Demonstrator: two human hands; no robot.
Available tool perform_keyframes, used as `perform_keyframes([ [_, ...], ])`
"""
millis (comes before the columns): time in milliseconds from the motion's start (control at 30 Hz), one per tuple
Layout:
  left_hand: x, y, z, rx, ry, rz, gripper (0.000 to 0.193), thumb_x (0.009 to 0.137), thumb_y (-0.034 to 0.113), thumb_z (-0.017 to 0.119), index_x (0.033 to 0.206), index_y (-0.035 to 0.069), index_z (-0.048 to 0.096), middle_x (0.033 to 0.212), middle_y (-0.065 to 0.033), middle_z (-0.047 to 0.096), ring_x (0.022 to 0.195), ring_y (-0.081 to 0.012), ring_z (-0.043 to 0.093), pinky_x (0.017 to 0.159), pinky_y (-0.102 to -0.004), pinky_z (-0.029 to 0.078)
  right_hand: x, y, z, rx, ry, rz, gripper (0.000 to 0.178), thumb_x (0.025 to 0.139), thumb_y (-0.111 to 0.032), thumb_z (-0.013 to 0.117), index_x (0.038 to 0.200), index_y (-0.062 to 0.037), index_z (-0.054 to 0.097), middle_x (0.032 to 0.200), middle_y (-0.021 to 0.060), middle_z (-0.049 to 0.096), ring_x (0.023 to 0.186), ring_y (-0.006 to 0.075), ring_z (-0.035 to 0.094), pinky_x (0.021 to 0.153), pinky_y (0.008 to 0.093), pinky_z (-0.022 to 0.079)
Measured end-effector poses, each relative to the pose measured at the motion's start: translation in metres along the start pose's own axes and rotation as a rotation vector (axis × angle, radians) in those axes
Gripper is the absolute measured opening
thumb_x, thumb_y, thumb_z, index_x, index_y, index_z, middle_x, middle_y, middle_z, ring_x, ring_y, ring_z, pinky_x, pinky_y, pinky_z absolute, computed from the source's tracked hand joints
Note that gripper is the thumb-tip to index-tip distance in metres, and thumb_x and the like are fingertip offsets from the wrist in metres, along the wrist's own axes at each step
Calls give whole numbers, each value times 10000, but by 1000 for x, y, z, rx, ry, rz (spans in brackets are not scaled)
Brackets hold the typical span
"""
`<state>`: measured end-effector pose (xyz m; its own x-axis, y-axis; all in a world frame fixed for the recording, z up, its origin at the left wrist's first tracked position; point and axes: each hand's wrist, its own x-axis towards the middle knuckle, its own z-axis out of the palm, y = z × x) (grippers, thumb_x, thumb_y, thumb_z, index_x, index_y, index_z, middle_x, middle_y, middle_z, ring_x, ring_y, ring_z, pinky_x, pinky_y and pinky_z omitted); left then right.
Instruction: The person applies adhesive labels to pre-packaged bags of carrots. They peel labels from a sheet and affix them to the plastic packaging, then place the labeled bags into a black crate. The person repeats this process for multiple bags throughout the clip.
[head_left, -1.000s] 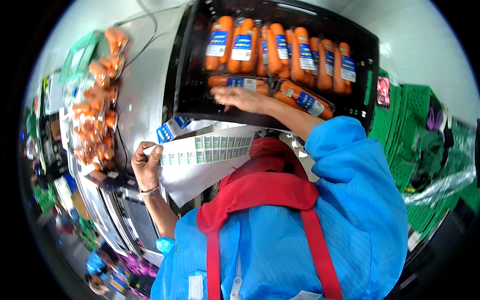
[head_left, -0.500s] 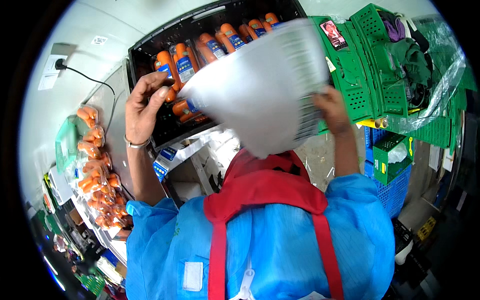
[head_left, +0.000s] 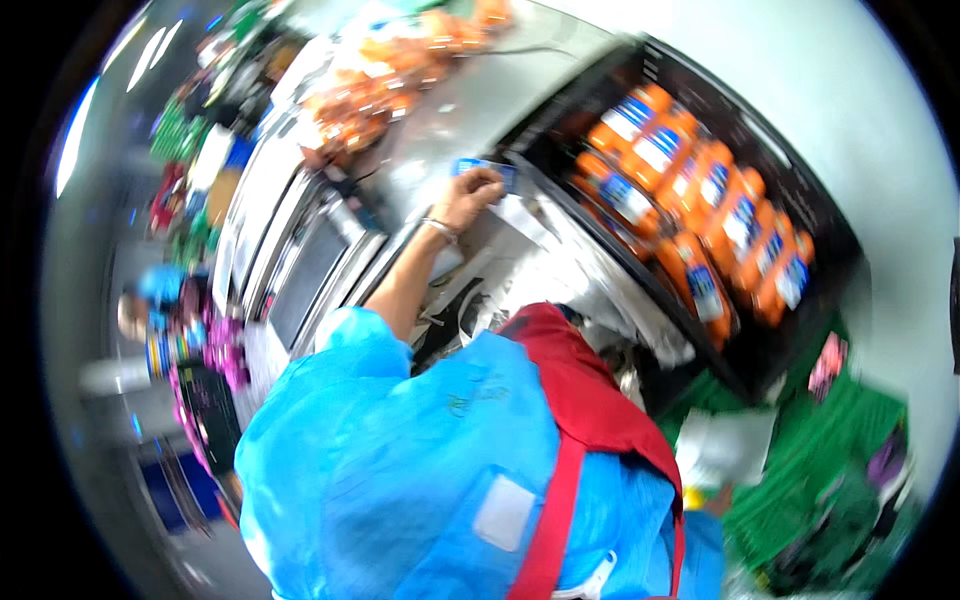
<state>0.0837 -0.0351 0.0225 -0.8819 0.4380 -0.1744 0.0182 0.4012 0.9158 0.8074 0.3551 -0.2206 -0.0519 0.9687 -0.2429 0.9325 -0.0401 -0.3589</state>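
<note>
Beside the black crate's near left corner, my left hand (head_left: 466, 203) has its fingers closed on the end of a strip of blue-and-white labels (head_left: 487, 176). The strip trails down from the hand along the crate's side. In the black crate (head_left: 800, 160) lie several clear packs of carrots (head_left: 742, 220) with blue labels. My right hand is out of the picture. A white sheet (head_left: 725, 447) lies over the green crates at the lower right; whether anything holds it is hidden.
Bagged carrots (head_left: 360, 105) lie heaped on the metal table (head_left: 440, 125) at the upper left. Grey equipment (head_left: 310, 270) stands left of my arm. Green crates (head_left: 800, 480) with a phone (head_left: 828, 362) and clothing are at the lower right. Another person (head_left: 160, 290) shows blurred at far left.
The view has swung to the left. My left hand has gone from the carrot packs to the label strip. The white sheet has dropped from over the crate, and my right hand has left the view.
</note>
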Motion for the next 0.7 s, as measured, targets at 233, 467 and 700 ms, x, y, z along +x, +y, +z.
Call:
perform_keyframes([
  [233,-7,-33,-106,-605,593,-171,270,864,196,573,1089,60,515,1010,-98,620,802,-167,628,655,-269,485,47,-272,-82,676,237,48,377,880,-252,520,1133,28,527,1120,172,550,927,244,582,762,361,491],
  [467,111,-103,-224,-839,935,-11,322,817,188,620,1088,40,529,889,-76,616,609,-128,572,504,-267,448,-45,-651,-9,1087,-815,-605,330,899,-135,442,1200,-5,481,1151,119,516,1009,202,525,869,307,426],
  [700,179,-56,-328,347,1171,98,757,790,353,555,1319,-75,222,1174,-301,395,1014,-345,476,834,-346,412,-246,-952,153,618,-1423,-740,576,866,-439,497,1211,22,469,1141,166,550,1054,234,536,927,361,385],
])
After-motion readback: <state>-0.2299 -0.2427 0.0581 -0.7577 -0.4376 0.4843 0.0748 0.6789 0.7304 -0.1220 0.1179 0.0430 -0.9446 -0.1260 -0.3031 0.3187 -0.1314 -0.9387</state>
